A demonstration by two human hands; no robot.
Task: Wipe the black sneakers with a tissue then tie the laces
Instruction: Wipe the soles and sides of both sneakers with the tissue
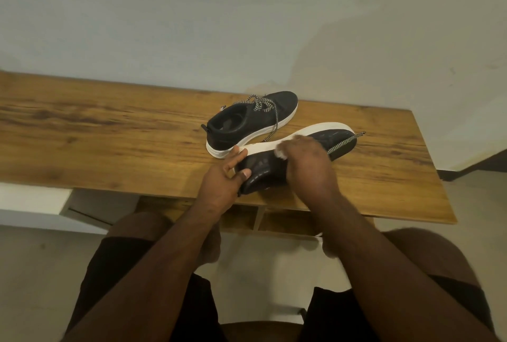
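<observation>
Two black sneakers with white soles lie on a wooden table (109, 127). The near sneaker (340, 138) is tipped on its side, sole facing away from me. My left hand (223, 177) grips its heel, thumb on the black upper. My right hand (307, 163) presses a white tissue (281, 153) against the sneaker's side, fingers curled over it; most of the tissue is hidden. A black-and-white lace (347, 141) trails over the toe. The far sneaker (247, 122) stands upright behind, its laces loose.
A pale wall rises behind the table. The table's right edge ends near a dark gap in the floor at the far right. Open shelves show under the front edge. My knees sit below, close to the table.
</observation>
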